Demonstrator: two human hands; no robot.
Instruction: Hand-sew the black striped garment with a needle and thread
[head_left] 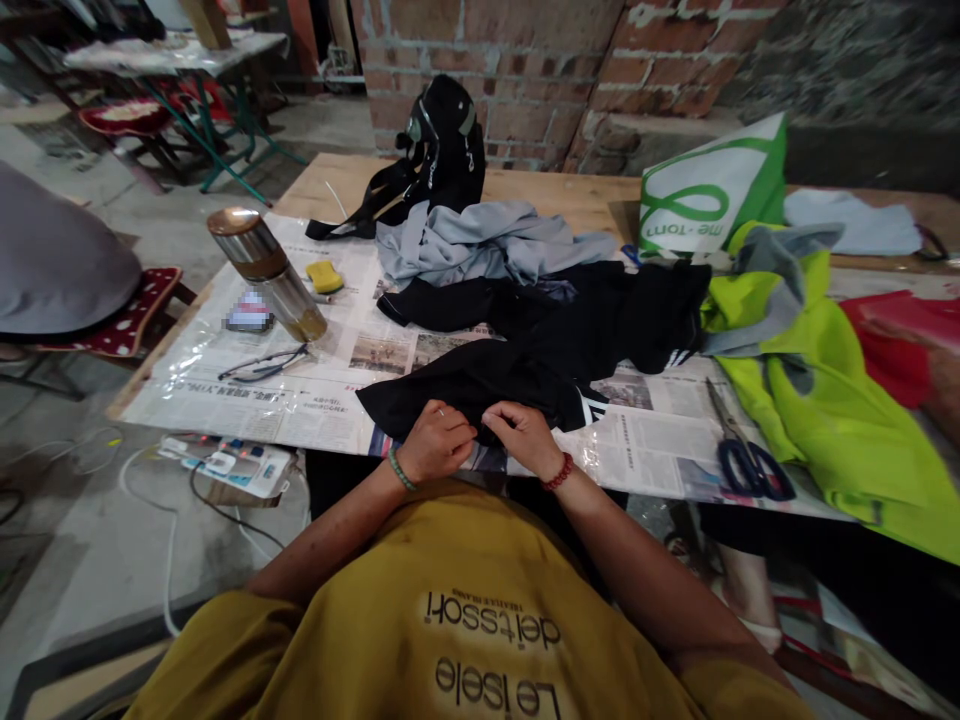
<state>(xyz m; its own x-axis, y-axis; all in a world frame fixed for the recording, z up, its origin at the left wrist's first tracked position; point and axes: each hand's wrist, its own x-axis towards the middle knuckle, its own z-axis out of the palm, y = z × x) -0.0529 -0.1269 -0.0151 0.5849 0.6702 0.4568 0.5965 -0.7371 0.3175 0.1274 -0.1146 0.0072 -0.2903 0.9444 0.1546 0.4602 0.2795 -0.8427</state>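
Observation:
In the head view, black clothing (517, 370) with white stripes lies bunched on the newspaper-covered table. My left hand (436, 440) is closed at its near edge, fingers curled over the cloth. Just to the right, my right hand (527, 437) pinches the same edge between thumb and forefinger, the two hands a little apart. Whether the fingertips also hold something small cannot be made out. Behind the black cloth lies a crumpled grey garment (487, 240). Dark-handled scissors (742, 450) rest to the right of my right hand.
On the left are a steel flask (277, 275), eyeglasses (262, 365), a blurred-out item (250, 312) and a yellow sponge (324, 277). A black bag (450, 140) and green-white bag (712, 190) stand behind. A neon-yellow garment (832, 370) overhangs the right front edge. A power strip (240, 465) sits below left.

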